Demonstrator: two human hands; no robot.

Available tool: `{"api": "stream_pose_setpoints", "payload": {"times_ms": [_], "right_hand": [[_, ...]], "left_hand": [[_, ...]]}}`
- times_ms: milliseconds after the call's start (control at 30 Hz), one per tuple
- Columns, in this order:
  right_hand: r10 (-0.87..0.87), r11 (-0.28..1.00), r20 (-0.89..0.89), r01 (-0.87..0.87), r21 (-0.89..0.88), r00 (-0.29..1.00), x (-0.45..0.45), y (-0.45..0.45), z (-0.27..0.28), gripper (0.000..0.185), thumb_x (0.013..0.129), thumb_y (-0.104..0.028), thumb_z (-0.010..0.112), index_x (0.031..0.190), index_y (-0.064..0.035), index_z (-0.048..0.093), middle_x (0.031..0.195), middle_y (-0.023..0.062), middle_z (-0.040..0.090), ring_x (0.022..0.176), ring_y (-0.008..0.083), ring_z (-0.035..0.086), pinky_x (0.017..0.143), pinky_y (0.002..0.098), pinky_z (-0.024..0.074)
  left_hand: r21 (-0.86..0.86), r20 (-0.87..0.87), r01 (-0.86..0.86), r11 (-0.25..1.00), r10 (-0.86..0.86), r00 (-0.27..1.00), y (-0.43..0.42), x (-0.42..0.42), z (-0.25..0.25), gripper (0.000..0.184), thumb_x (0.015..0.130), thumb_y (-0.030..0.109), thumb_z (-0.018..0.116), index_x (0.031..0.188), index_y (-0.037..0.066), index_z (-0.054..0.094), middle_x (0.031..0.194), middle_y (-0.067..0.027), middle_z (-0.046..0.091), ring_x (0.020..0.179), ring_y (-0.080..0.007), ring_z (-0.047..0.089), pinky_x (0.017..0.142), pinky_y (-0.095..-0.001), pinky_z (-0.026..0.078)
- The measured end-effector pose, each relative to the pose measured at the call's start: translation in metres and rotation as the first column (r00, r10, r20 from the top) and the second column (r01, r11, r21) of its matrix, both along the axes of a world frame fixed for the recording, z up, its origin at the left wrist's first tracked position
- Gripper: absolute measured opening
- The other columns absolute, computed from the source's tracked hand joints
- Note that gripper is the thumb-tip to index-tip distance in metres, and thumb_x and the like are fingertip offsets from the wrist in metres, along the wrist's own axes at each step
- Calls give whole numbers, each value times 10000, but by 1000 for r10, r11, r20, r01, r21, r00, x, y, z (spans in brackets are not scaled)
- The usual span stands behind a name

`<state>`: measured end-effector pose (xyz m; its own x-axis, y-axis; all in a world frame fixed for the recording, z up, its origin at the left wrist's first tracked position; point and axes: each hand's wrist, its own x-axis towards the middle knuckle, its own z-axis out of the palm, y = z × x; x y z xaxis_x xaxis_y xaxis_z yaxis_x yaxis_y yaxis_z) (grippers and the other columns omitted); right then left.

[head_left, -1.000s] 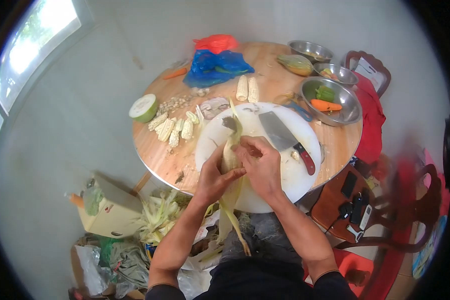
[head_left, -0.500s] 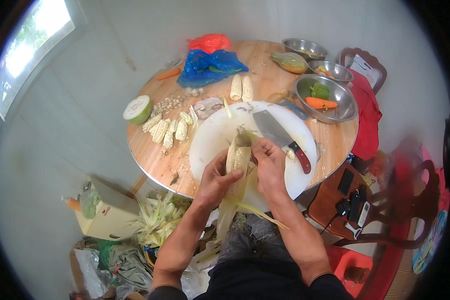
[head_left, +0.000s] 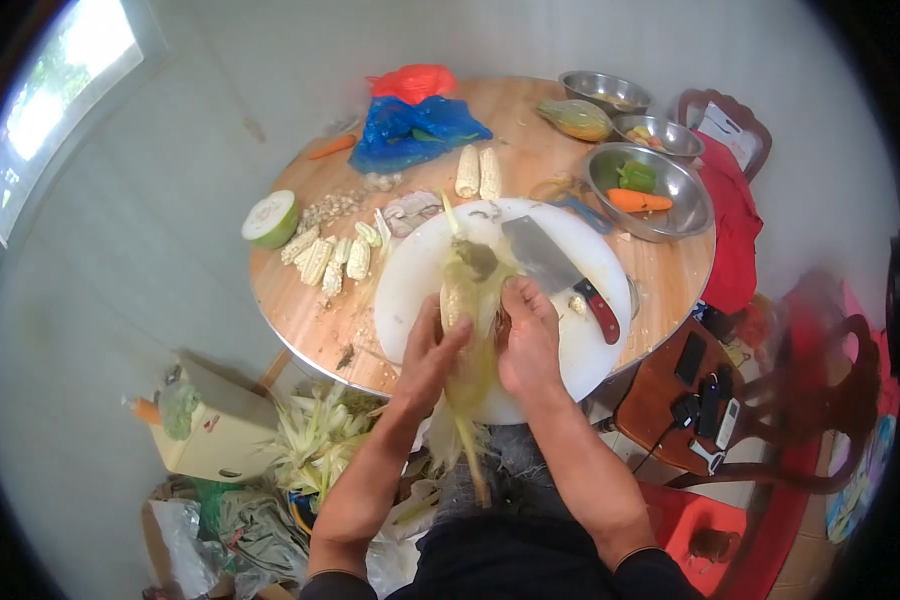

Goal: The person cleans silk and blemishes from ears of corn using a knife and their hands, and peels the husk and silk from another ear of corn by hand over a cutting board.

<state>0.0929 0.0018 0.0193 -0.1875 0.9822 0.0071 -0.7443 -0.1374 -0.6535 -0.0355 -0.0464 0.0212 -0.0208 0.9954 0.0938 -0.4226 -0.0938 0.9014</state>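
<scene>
A partly husked ear of corn (head_left: 458,308) is held above the near part of the round white cutting board (head_left: 405,265). Its dark silk tuft points away from me, while pale husk hangs down toward my lap. My left hand (head_left: 430,352) is closed around the ear's left side, thumb across the front. On the other side, my right hand (head_left: 528,335) is closed with thumb and fingers pinching a strip of corn husk (head_left: 492,290); its fingertips are partly hidden. A cleaver (head_left: 550,255) with a dark red handle lies on the board, right of the ear.
Husked corn pieces (head_left: 318,262) and two corn cobs (head_left: 478,172) lie on the wooden table (head_left: 300,325). Also there are a cut green gourd (head_left: 272,219), a blue bag (head_left: 410,135) and a steel bowl (head_left: 690,205). Removed husks (head_left: 320,440) are heaped below left.
My right hand has drawn down slightly and toward me, and the husk now spreads open around the ear. The ear has shifted a little left and blurs. The view has shifted slightly.
</scene>
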Motion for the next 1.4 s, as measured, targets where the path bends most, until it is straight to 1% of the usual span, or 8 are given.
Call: {"api": "stream_pose_setpoints", "payload": {"times_ms": [133, 533, 667, 733, 867, 933, 1200, 1400], "right_hand": [[-72, 997, -189, 64, -44, 979, -11, -7, 5, 175, 1075, -116, 474, 1160, -3, 577, 1163, 124, 657, 1046, 215, 647, 963, 362, 514], [-126, 992, -178, 124, -18, 976, 0, -56, -35, 238, 999, -60, 491, 1223, -26, 566, 1107, 88, 631, 968, 207, 633, 782, 278, 536], [-113, 986, -289, 70, -153, 951, -9, -49, -25, 176, 995, -65, 512, 1155, -42, 582, 1049, 71, 636, 931, 195, 638, 777, 293, 544], [-98, 987, -246, 61, -151, 964, -14, -56, -20, 171, 1001, -73, 493, 1151, -39, 567, 1023, 70, 624, 927, 196, 620, 889, 354, 516], [35, 999, 20, -35, 35, 999, -11, -95, -37, 111, 1013, -66, 485, 1112, -62, 534, 943, 36, 565, 880, 156, 571, 949, 371, 475], [101, 992, -189, -84, 93, 977, -12, -101, -44, 72, 1016, -66, 499, 1085, -81, 513, 907, 18, 523, 846, 131, 538, 899, 339, 455], [-92, 947, 395, -42, 318, 914, -12, -101, -57, 177, 964, 33, 456, 1101, -33, 546, 905, 44, 594, 804, 148, 566, 790, 311, 487], [-140, 814, 736, -346, 467, 663, 5, -90, -28, 291, 936, 45, 420, 1130, 26, 636, 1004, 138, 684, 910, 199, 651, 868, 342, 520]], "left_hand": [[156, -473, -261, 953, 304, 827, 2, 8, -6, 408, 1039, 274, 600, 1314, -19, 533, 1196, -99, 631, 1041, -139, 591, 905, -290, 486], [-261, 318, -66, 963, 150, 936, 23, -21, -15, 442, 1071, 374, 458, 1260, -10, 566, 1123, -135, 658, 987, -265, 651, 876, -410, 544], [-312, 275, -92, 946, 182, 944, 16, 3, 10, 487, 1063, 415, 483, 1315, 3, 545, 1076, -150, 657, 941, -267, 649, 802, -439, 562], [-231, -350, -304, 924, 212, 912, 27, -11, -7, 460, 1071, 442, 479, 1230, 21, 572, 953, -112, 647, 804, -233, 639, 720, -405, 556], [-272, -28, -262, 926, 265, 964, 49, -50, -3, 494, 1057, 469, 501, 1173, 1, 606, 1000, -126, 649, 871, -237, 628, 773, -401, 542], [-237, 31, -301, 924, 317, 948, 55, -61, 3, 452, 1048, 426, 542, 1160, -9, 594, 988, -129, 638, 873, -242, 625, 762, -405, 541], [-218, 100, -297, 930, 324, 941, 55, -64, 5, 394, 1051, 356, 557, 1218, -1, 555, 994, -136, 629, 888, -250, 622, 756, -420, 544], [128, -291, -190, 973, 220, 931, 23, -57, 28, 521, 991, 167, 618, 1441, -6, 420, 1183, -124, 614, 1028, -208, 623, 881, -348, 529]]}}
